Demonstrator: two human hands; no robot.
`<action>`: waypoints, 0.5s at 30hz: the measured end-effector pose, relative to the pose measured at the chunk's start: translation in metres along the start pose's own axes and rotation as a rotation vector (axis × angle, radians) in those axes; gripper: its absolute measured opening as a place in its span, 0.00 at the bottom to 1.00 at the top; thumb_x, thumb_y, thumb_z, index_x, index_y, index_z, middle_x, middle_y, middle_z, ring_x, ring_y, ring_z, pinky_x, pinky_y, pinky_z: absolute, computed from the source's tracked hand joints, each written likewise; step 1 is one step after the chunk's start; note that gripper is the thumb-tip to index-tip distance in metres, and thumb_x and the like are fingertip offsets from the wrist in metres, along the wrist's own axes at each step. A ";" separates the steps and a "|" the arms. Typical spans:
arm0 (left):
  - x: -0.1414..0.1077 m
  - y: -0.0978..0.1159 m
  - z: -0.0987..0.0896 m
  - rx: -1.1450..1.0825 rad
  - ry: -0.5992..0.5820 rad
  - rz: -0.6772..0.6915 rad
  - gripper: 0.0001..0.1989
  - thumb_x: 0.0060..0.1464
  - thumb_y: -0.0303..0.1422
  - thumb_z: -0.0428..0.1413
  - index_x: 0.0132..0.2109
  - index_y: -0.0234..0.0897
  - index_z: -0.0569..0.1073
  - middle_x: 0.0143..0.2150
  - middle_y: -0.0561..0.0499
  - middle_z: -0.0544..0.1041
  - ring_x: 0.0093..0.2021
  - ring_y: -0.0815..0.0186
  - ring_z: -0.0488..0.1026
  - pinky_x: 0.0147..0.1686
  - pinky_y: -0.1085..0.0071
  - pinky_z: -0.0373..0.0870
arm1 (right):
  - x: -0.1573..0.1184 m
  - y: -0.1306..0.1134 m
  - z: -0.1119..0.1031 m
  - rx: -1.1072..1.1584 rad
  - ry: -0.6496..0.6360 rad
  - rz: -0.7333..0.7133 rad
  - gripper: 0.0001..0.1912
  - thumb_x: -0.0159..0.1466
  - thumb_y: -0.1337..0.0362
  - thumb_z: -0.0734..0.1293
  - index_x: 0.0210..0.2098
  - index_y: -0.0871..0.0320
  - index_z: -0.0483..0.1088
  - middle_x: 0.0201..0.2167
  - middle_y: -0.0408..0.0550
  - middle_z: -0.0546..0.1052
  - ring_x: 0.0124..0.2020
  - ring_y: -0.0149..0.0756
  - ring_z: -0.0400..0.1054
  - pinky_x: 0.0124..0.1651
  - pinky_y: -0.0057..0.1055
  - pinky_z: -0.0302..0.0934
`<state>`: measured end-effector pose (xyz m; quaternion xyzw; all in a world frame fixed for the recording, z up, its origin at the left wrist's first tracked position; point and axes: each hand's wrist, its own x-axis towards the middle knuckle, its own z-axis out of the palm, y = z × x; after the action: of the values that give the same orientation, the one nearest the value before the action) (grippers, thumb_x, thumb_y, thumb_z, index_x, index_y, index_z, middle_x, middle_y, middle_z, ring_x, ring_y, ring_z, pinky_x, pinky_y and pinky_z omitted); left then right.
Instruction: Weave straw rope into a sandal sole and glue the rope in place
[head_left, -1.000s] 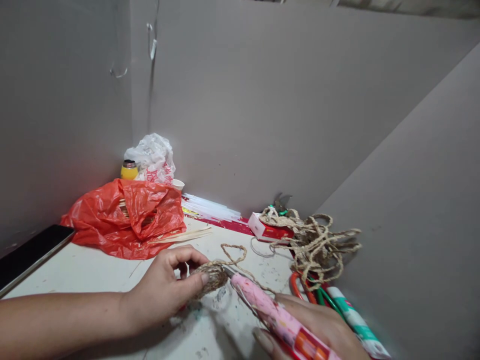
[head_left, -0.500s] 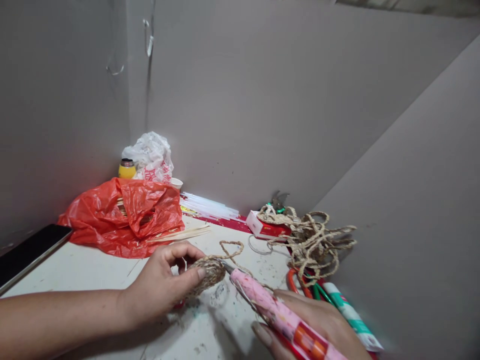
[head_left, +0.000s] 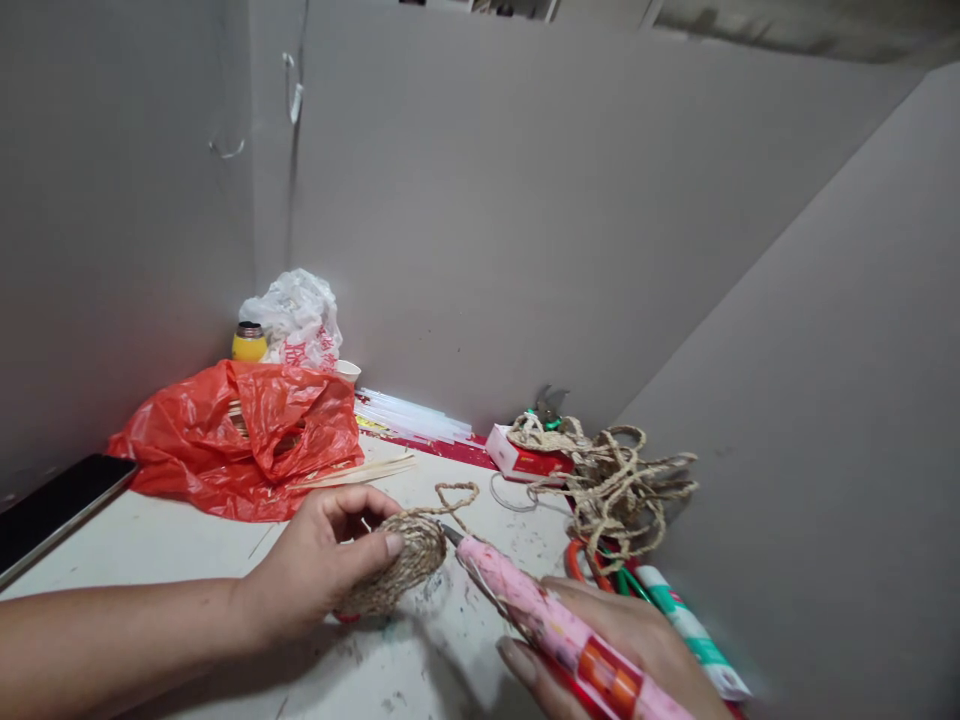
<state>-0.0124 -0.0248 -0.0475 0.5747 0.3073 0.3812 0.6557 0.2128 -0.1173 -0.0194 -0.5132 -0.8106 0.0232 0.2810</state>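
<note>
My left hand (head_left: 330, 560) pinches a coiled piece of braided straw rope (head_left: 409, 565) between thumb and fingers, above the table. A loose length of the same rope (head_left: 459, 492) loops up from the coil's top and runs to the right behind the tool. In my right hand (head_left: 622, 640) is a pink hot glue gun (head_left: 517, 590), gripped round its body with the metal nozzle pointing up and left. The nozzle tip is at the coil's right edge, by the rope; whether it touches cannot be seen. The gun's lower part is out of frame.
A tangled rope heap (head_left: 622, 485) lies at the right over a red-and-white box (head_left: 525, 455), near orange-handled scissors (head_left: 577, 560) and a green-white tube (head_left: 690, 630). Behind are clear glue sticks (head_left: 412, 415); leftward, a red plastic bag (head_left: 202, 430) and a phone (head_left: 64, 515). Grey walls enclose the table.
My left hand has tilted the coil so more of its side shows. The glue gun's nozzle stays by its right edge. The whole view has shifted slightly.
</note>
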 end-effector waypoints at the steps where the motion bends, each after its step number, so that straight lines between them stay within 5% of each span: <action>1: 0.000 0.000 0.000 -0.029 -0.002 -0.018 0.11 0.47 0.35 0.62 0.35 0.35 0.72 0.29 0.53 0.74 0.28 0.71 0.68 0.28 0.74 0.64 | 0.001 0.000 0.000 0.001 0.009 -0.001 0.16 0.62 0.59 0.63 0.20 0.54 0.59 0.16 0.38 0.63 0.16 0.28 0.59 0.19 0.26 0.51; 15: 0.004 0.003 -0.001 -0.152 0.012 -0.087 0.13 0.43 0.35 0.65 0.35 0.35 0.73 0.30 0.53 0.75 0.29 0.70 0.70 0.31 0.74 0.64 | 0.005 -0.007 -0.004 0.011 0.041 -0.020 0.15 0.62 0.60 0.64 0.21 0.54 0.58 0.15 0.36 0.59 0.15 0.27 0.55 0.20 0.26 0.52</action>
<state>-0.0114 -0.0208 -0.0443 0.5072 0.3061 0.3777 0.7116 0.2075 -0.1173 -0.0119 -0.5038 -0.8097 0.0143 0.3004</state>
